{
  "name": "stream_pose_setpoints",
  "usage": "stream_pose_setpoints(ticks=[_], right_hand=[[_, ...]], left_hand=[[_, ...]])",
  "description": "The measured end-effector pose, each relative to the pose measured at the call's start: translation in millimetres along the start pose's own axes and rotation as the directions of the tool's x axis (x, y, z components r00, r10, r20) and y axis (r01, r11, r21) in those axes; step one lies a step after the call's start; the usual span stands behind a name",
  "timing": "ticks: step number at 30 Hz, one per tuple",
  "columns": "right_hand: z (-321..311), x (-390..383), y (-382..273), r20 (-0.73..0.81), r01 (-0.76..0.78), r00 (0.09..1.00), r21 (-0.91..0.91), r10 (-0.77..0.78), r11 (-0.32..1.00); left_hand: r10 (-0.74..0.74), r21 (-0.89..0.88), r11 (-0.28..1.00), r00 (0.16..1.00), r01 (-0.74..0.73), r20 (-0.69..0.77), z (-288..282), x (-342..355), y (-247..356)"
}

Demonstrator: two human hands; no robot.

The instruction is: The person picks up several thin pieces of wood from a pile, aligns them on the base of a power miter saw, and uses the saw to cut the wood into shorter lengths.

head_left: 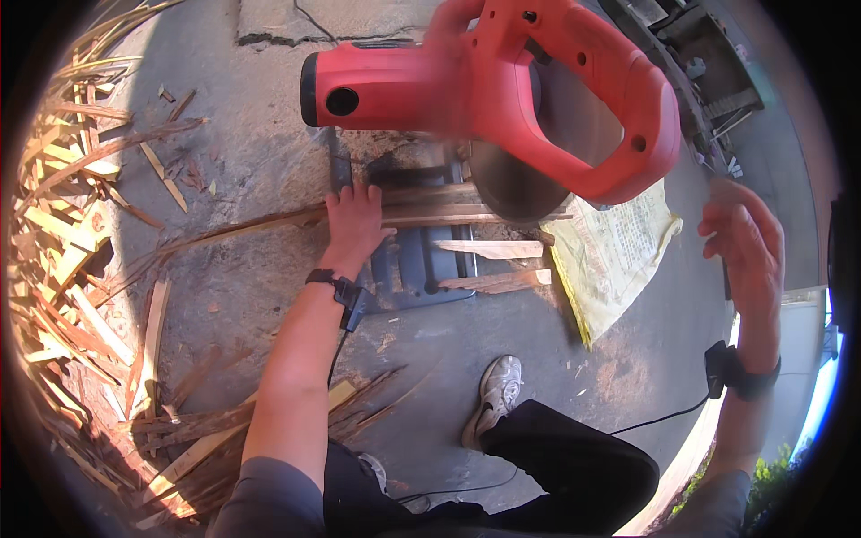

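A red chop saw (395, 90) with a looped handle (659, 125) stands in front of me, its dark round blade (511, 184) low over long wood strips (439, 213). The strips lie across the grey saw base (408, 269) and reach far off to the left. My left hand (352, 226) lies over the strips left of the blade, fingers forward and thumb to the side, holding them on the base. Two short cut pieces, a pale one (493, 248) and a browner one (498, 282), rest nearer me. My right hand (744, 238) is raised right of the handle, apart from it, loosely curled and empty.
Split wood scraps (67, 260) are heaped along the left, with more strips (202, 439) near my left arm. A yellowish woven sack (614, 251) lies right of the base. My shoe (500, 390) is on the concrete floor; a black cable (659, 420) runs from my right wrist.
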State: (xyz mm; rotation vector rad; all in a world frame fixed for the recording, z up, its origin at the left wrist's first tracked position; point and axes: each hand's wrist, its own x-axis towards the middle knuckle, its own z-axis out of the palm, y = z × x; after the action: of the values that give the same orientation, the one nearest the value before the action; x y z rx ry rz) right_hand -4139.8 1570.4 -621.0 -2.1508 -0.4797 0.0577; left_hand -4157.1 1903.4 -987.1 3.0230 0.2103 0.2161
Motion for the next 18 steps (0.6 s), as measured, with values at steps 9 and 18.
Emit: stream_pose_setpoints(ticks=[9,18], right_hand=[[109.4,104.7,-95.3,0.315,-0.035,0.943,-0.224,0.107,0.974],[127.4,88.0,-69.2,0.413,-0.359,0.838,-0.071,0.355,0.931]], left_hand=[[0.005,-0.112,0.994,1.0,-0.004,0.004,-11.1,2.5,4.7],[-0.063,-0.137,0.988,0.996,0.071,0.063,-13.1,-2.9,-18.2]])
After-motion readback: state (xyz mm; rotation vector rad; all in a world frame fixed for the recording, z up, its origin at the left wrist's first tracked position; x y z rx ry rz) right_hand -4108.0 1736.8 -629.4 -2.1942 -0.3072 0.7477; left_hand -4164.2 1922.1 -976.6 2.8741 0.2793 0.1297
